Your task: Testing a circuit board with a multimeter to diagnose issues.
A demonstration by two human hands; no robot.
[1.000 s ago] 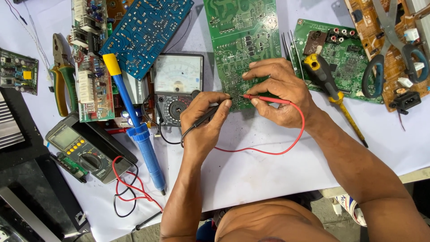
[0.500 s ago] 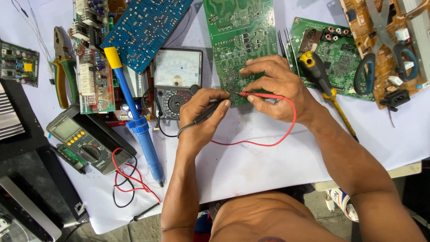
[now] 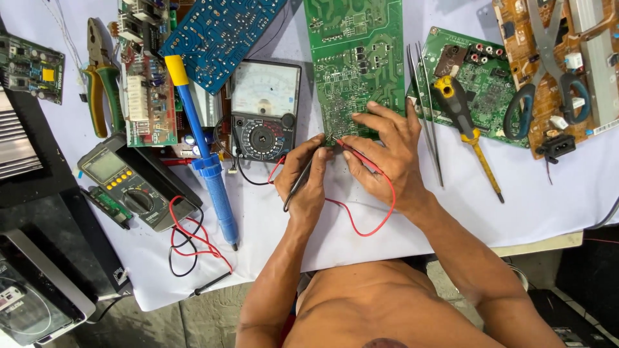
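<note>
Left hand [image 3: 308,175] fingers pinched on black probe [image 3: 300,182], tip on lower edge of green circuit board [image 3: 356,58]. Right hand [image 3: 387,151] fingers closed on red probe [image 3: 351,150], tip just beside the black one; red lead [image 3: 371,222] loops toward 6 o'clock over white surface [image 3: 548,193]. Analog multimeter [image 3: 264,109] at 10 o'clock from left hand. Blue desoldering pump [image 3: 206,161] at 9 o'clock. Screwdriver [image 3: 461,122] and tweezers [image 3: 425,109] at 3 o'clock. Scissors [image 3: 548,71] at 2 o'clock
</note>
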